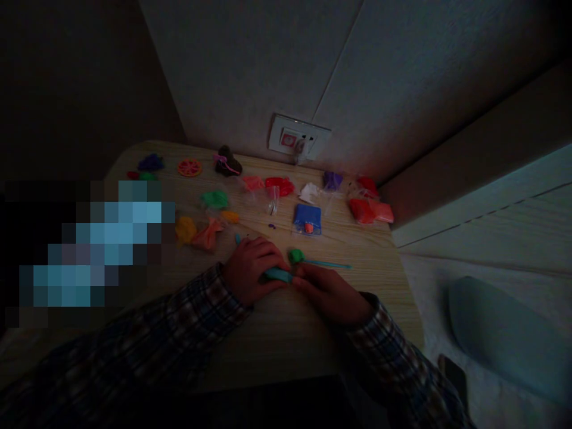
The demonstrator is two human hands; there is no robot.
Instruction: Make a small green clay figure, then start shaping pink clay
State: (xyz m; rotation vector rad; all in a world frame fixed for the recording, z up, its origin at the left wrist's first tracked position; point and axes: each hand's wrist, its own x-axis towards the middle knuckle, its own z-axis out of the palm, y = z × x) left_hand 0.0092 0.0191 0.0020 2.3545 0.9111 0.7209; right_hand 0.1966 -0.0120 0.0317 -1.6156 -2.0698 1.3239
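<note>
My left hand [257,268] is wrapped over a flat, long turquoise piece [277,274], whose far tip pokes out past the knuckles on the left; whether it is plastic or clay I cannot tell. At its right end, the thumb and fingers of my right hand [328,291] are pinched together on the tip. Just beyond the right fingertips is a lump of green clay [295,256]. From beside it a thin blue stick [330,263] runs to the right along the table.
On the wooden table [370,286] lie a blue clay packet [307,215], red packets [364,210], orange clay [208,235], green clay [215,199], and several other bags. Behind stand a brown figure [227,162] and an orange wheel-like disc [190,167]. A wall socket [297,136] is above; a screen glows left.
</note>
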